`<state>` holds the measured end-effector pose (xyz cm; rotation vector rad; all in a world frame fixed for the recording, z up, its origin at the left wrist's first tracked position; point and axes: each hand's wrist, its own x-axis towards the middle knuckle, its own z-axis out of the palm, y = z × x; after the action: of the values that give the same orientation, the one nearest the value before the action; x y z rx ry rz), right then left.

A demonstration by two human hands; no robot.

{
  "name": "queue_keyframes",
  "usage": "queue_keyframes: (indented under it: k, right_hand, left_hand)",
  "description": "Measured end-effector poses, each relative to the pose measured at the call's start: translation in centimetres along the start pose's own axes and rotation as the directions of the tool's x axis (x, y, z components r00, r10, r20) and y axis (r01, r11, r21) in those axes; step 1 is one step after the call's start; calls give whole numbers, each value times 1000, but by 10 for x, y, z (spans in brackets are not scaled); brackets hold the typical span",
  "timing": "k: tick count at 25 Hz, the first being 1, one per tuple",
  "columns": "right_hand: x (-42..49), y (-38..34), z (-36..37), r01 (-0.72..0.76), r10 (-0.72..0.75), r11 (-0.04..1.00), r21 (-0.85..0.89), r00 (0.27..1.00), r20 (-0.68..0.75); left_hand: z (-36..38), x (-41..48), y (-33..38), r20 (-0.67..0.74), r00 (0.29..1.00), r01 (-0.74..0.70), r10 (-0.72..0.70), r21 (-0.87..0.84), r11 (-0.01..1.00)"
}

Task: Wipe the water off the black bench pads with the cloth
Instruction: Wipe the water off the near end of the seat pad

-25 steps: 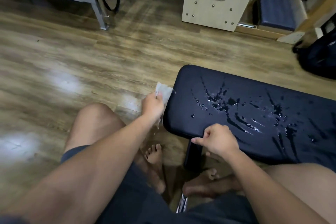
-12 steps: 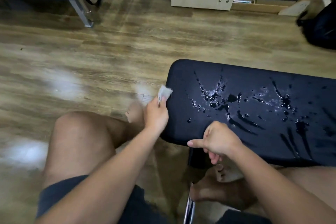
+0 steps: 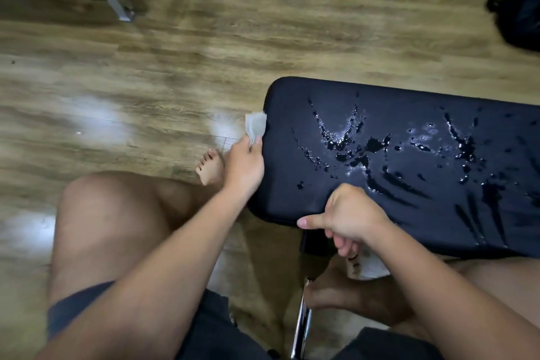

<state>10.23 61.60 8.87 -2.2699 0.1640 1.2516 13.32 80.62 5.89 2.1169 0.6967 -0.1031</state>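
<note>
cloth (image 3: 256, 125), thin and crumpled, pinched in my left hand (image 3: 244, 165) at the wet, rounded bench pad (image 3: 394, 96); right hand (image 3: 349, 218) curled, empty

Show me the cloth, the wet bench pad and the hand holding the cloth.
cloth (image 3: 256, 125): head view, its crumpled middle.
bench pad (image 3: 292, 202): head view, dry near-left part.
left hand (image 3: 244, 168): head view, back of hand.
</note>
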Motion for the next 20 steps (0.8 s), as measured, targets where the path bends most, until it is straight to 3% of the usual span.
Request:
queue_keyframes:
  k: [4, 6, 9, 14, 18, 20]
  right_hand:
    - [2, -1, 1, -2, 2, 1000, -23, 1000, -1]
    - [2, -1, 0, 5, -5, 1000, -19, 1000, 1]
    - [1, -1, -2, 6, -6, 1000, -22, 1000, -4]
    - [-1, -1, -2, 5, -5, 1000, 0, 1000, 5]
    - [0, 1, 0, 9, -9, 1000, 23, 1000, -7]
    - [1, 1, 2, 10, -10, 1000, 19, 1000, -8]
  left_hand:
    - [-9, -70, -33, 14, 976, -219, 219, 80, 972]
    - [-2, -52, -28, 73, 939, -343, 335, 207, 916]
    - [19, 17, 12, 209, 895, -445, 395, 324, 835]
    - [28, 91, 74, 279, 926, -334, 255, 285, 898]
    - [12, 26, 22, 308, 895, -388, 322, 181, 904]
    - [-1, -21, -8, 271, 915, -346, 299, 145, 927]
